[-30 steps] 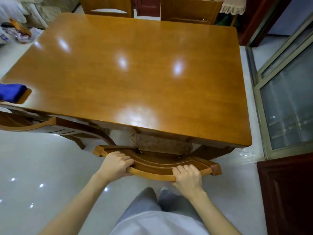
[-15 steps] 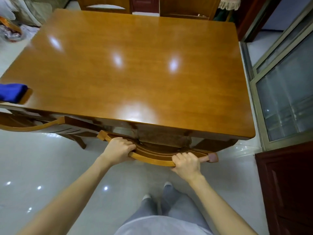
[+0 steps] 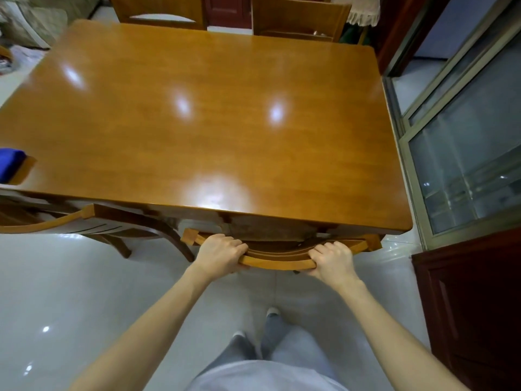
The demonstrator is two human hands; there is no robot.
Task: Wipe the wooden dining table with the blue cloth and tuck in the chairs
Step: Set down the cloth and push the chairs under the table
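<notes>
The glossy wooden dining table (image 3: 197,114) fills the upper part of the head view. At its near edge a wooden chair (image 3: 277,259) sits with its seat under the tabletop and only its curved top rail showing. My left hand (image 3: 218,253) grips the left part of that rail. My right hand (image 3: 332,259) grips the right part. The blue cloth (image 3: 10,163) lies folded on the table's left edge, partly cut off by the frame.
A second chair (image 3: 84,221) stands at the near left, angled out from the table. Two chairs (image 3: 298,18) are at the far side. A glass sliding door (image 3: 465,150) and a dark red cabinet (image 3: 473,306) line the right. White tile floor lies below.
Both hands have pushed the near chair forward under the table, so less of its back shows. My arms are more outstretched.
</notes>
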